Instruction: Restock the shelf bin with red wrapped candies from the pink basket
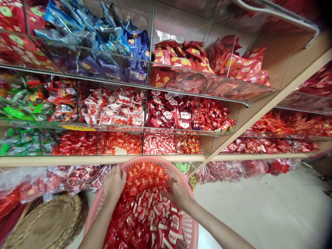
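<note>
A pink plastic mesh basket (166, 169) sits below the shelf edge, heaped with small red wrapped sweets (140, 211). My left hand (114, 183) grips the basket's far rim, its fingers curled over the mesh. My right hand (177, 193) lies on top of the sweets near the basket's right wall, fingers pointing left. It does not clearly hold any single sweet. The basket's bottom is hidden by the sweets and the lower frame edge.
Clear acrylic bins (119, 103) on a pale wooden shelf (103, 160) hold red, green and blue sweet packets. Bulging plastic bags (52, 180) of red packets lie below the shelf. A woven straw round (44, 224) sits at lower left, and a tiled floor (259, 207) spreads to the right.
</note>
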`<action>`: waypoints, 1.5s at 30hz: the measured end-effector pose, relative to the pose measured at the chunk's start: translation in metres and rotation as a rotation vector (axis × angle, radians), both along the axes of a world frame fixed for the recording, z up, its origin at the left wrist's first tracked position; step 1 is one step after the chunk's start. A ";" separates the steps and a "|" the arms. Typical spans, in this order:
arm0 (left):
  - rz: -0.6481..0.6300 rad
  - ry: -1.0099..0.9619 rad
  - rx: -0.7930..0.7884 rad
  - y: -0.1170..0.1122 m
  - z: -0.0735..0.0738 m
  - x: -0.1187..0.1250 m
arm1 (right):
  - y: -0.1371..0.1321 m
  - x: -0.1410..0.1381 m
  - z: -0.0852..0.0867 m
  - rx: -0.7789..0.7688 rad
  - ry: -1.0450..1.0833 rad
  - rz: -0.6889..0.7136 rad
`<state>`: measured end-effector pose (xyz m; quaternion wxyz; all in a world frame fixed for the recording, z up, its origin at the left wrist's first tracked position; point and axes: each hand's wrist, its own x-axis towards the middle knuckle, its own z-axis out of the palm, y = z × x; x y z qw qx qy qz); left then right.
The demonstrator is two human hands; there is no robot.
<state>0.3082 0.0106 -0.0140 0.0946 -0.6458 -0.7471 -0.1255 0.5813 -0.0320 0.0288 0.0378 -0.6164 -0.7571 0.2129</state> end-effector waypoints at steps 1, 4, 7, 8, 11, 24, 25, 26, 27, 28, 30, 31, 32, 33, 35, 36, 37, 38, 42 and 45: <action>0.004 0.001 -0.001 0.000 0.000 0.000 | 0.003 0.000 0.003 0.029 -0.005 0.002; 0.012 -0.002 0.003 0.001 -0.001 0.000 | 0.028 0.004 0.014 0.113 0.032 -0.025; 0.014 -0.011 0.008 0.001 -0.003 0.000 | 0.076 0.008 0.024 0.210 0.037 0.001; 0.014 -0.015 0.011 0.001 -0.004 0.000 | 0.095 0.008 0.026 0.246 0.009 0.032; 0.012 -0.018 0.014 0.001 -0.005 -0.001 | 0.147 0.005 0.026 0.291 -0.213 0.150; 0.026 0.000 0.004 0.002 -0.008 -0.004 | 0.196 -0.005 0.011 0.249 -0.450 0.336; 0.027 0.000 0.005 0.002 -0.009 -0.004 | 0.196 -0.005 0.012 0.249 -0.449 0.341; 0.025 0.000 0.008 0.002 -0.009 -0.004 | 0.196 -0.005 0.013 0.250 -0.444 0.345; 0.023 0.001 0.012 0.002 -0.010 -0.004 | 0.196 -0.005 0.015 0.253 -0.437 0.349; 0.020 0.003 0.017 0.003 -0.010 -0.004 | 0.196 -0.005 0.017 0.259 -0.426 0.351; 0.013 0.005 0.022 0.003 -0.010 -0.005 | 0.195 -0.004 0.022 0.275 -0.398 0.346; 0.011 0.003 0.021 0.003 -0.010 -0.005 | 0.193 -0.003 0.026 0.283 -0.387 0.339; 0.012 0.002 0.018 0.003 -0.009 -0.005 | 0.189 -0.002 0.030 0.291 -0.366 0.329; 0.014 -0.001 0.013 0.003 -0.008 -0.005 | 0.183 0.000 0.034 0.297 -0.326 0.313; 0.013 -0.007 0.006 0.002 -0.006 -0.004 | 0.165 0.003 0.043 0.316 -0.181 0.271; 0.010 -0.009 0.006 0.002 -0.004 -0.004 | 0.153 0.004 0.046 0.327 -0.084 0.253; 0.007 -0.014 0.009 0.001 -0.003 -0.003 | 0.139 0.005 0.049 0.333 0.017 0.243; 0.004 -0.015 0.007 0.001 -0.003 -0.002 | 0.123 0.005 0.050 0.329 0.105 0.245; 0.014 0.005 -0.003 0.000 -0.002 -0.001 | 0.057 0.003 0.040 0.215 0.224 0.299; 0.015 0.011 0.000 0.000 -0.002 -0.001 | 0.018 0.000 0.022 0.161 0.164 0.329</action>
